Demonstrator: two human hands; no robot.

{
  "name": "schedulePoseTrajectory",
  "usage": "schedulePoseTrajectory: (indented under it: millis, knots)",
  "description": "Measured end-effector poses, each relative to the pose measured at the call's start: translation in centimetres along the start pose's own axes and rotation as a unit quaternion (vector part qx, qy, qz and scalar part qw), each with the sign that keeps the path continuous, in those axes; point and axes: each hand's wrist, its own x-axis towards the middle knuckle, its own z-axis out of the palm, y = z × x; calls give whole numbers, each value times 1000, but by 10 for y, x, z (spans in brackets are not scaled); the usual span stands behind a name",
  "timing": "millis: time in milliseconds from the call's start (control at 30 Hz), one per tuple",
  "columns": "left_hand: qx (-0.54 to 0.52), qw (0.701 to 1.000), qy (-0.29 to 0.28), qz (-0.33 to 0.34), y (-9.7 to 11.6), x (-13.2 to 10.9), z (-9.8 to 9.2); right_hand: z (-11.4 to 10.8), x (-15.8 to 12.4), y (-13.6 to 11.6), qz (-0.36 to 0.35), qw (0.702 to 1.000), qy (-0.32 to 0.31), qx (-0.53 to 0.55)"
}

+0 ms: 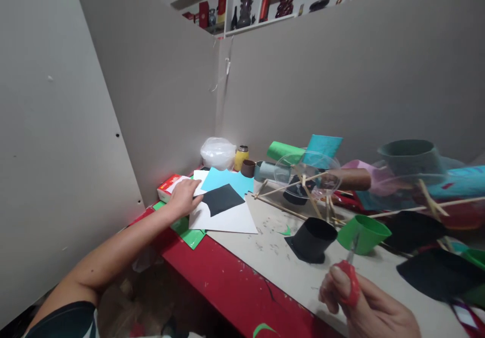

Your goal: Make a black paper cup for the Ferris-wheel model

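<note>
My left hand [184, 196] reaches to the paper pile at the table's far left, fingers stretched out and thumb apart. It rests beside a black piece of paper [223, 200] with a curved cut edge; its fingertips are partly hard to make out. Under that lie a white sheet [231, 223] and a light blue sheet [223, 180]. My right hand [367, 297] grips scissors [351, 285] by the red handles, blades pointing up and away. Beyond the blades are a green paper ring [364, 234] and a black paper cylinder [312, 239] with a flared base.
A wooden-stick frame with a clear plastic disc [306, 174] stands behind. Around it are a green roll [286, 151], a yellow jar [241, 157], a white plastic bag [217, 152] and black paper pieces [439, 275]. Grey panels [341, 75] enclose the red-edged table [227, 277].
</note>
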Motion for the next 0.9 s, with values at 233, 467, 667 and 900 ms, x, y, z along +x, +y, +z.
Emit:
schedulePoseTrajectory:
  millis: [233, 467, 667, 900]
  knots:
    - [97, 986, -67, -117, -51, 0, -18, 5, 0, -17, -6, 999, -14, 30]
    - [153, 972, -115, -135, -50, -3, -15, 7, 1, -20, -32, 998, -28, 51]
    - [180, 969, -105, -132, -45, -5, -16, 7, -1, -14, -58, 996, -46, 45]
    - [163, 985, -50, -24, -9, 15, -12, 8, -1, -14, -67, 995, -56, 50]
